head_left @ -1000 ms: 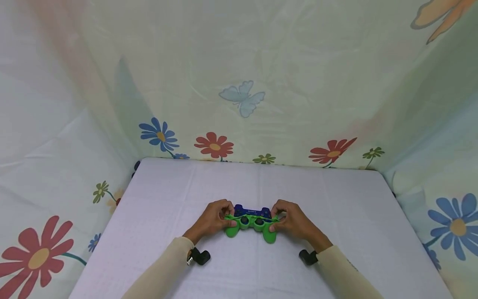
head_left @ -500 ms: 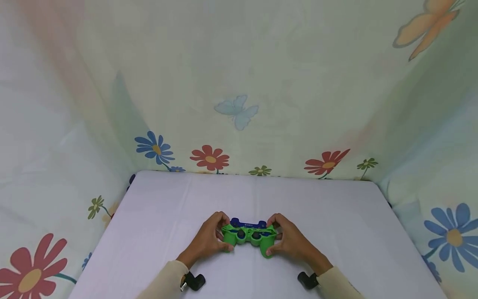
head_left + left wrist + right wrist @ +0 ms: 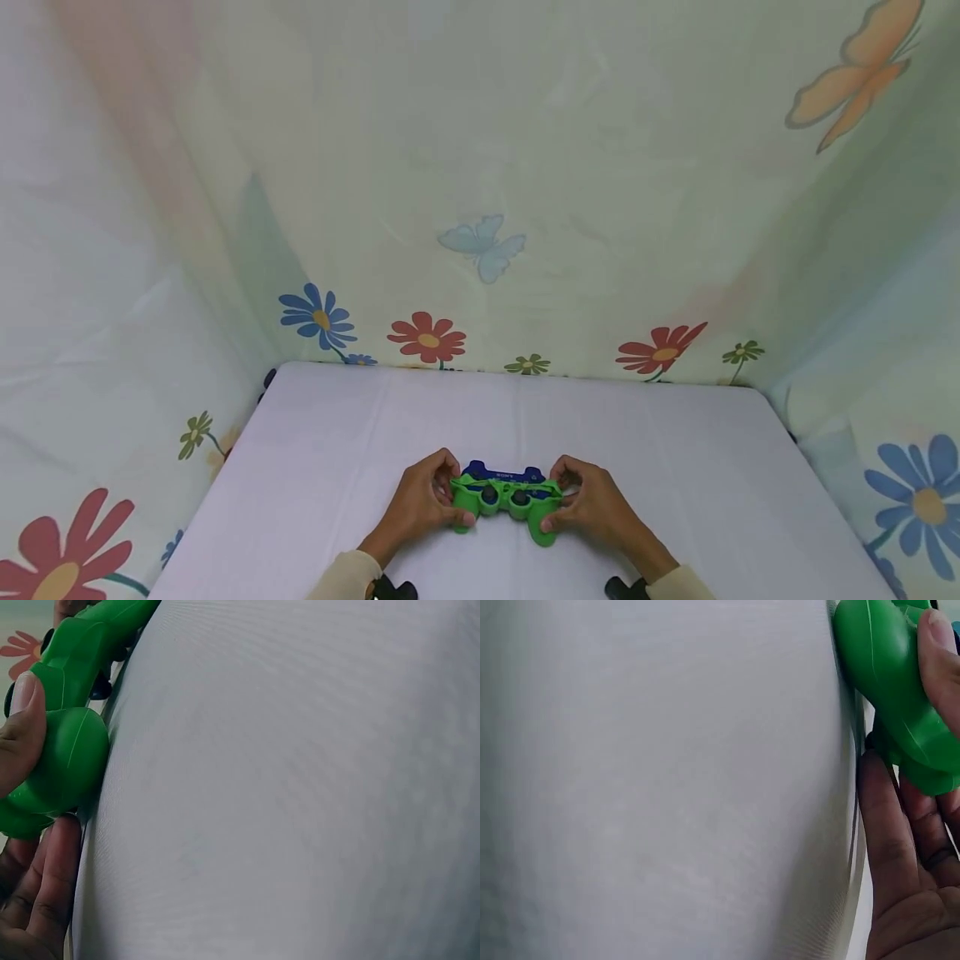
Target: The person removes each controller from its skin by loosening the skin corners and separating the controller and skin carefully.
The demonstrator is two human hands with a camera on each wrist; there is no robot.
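Note:
A blue game controller (image 3: 504, 477) marked SONY lies over the table between both hands, with a stretchy green cover (image 3: 542, 527) over its grips and lower front. The cover's upper edge crosses the front, leaving blue body bare along the top; two dark thumbsticks poke through. My left hand (image 3: 422, 502) holds the left side, thumb on the green grip and fingers at the upper edge. Opposite it, my right hand (image 3: 597, 507) holds the right side likewise. In the wrist views, each thumb presses a green grip (image 3: 73, 754) while fingertips (image 3: 885, 817) reach beneath it.
A white cloth covers the table (image 3: 337, 433). Behind and at both sides hangs a curtain (image 3: 600, 208) printed with flowers and butterflies. Black wrist straps (image 3: 393, 590) sit by the beige sleeves (image 3: 345, 575).
Both thumbs have moved lower on the green grips, and the index fingers have spread away from them at the upper corners. The head view has tilted up, so everything appears lower.

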